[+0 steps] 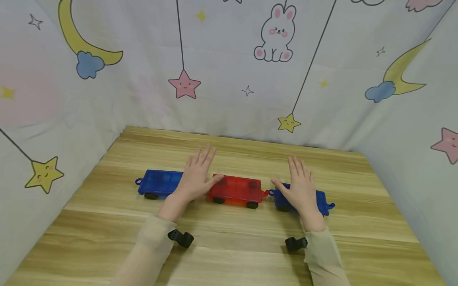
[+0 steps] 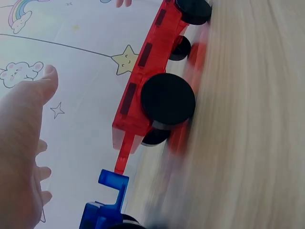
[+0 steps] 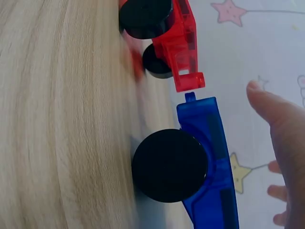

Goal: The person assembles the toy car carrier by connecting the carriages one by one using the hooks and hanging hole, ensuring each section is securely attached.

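Three toy train cars with black wheels stand in a row on the wooden table. My left hand (image 1: 194,175) is spread above the junction of the left blue car (image 1: 159,182) and the red car (image 1: 237,190), covering it in the head view. A blue hook (image 2: 114,181) meets the red car's tongue (image 2: 125,153) there. Over the right blue car (image 1: 322,197) hovers my right hand (image 1: 300,187), fingers extended and holding nothing. Close to that car's front loop lies the red car's coupling (image 3: 189,82); I cannot tell whether they are hooked together.
The wooden table (image 1: 229,246) extends around the cars. White cloth (image 1: 229,51) printed with stars, moons and a rabbit hangs behind it and at both sides. A small black camera sits on each wrist, the left wrist camera (image 1: 181,238) and the right wrist camera (image 1: 295,244).
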A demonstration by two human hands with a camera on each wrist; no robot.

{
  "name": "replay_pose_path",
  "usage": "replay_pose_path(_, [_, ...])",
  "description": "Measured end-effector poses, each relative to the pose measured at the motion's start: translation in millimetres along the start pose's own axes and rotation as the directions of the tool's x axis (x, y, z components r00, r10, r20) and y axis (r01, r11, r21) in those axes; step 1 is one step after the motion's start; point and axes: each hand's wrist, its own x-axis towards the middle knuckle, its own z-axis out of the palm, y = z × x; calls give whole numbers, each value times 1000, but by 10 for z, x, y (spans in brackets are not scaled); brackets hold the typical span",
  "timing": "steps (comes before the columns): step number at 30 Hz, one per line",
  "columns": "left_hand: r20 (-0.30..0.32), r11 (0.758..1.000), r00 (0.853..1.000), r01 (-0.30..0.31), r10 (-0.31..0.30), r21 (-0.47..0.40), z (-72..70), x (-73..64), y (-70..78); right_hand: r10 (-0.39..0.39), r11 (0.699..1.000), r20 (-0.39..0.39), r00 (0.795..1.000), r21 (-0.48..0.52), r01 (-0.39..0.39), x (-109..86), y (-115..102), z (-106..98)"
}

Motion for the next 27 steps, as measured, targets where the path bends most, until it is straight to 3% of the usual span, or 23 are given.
replay_pose_path(7, [8,999,999,-45,46,-29,54,45,52,20,1000,41,999,9,-21,-15,95,-32])
replay_pose_path(12, [46,998,999,-23,26,-62,78,60,106,11,999,57,998,43,-13,-40,191,-62])
replay_pose_path(20, [95,989,995,-13,27,-147,134,64,151,31,989,154,988,141,-53,-71,337,-114])
replay_pose_path(27, [170,979,985,30,4,-200,177,99,221,30,978,214,976,196,-73,-98,437,-137])
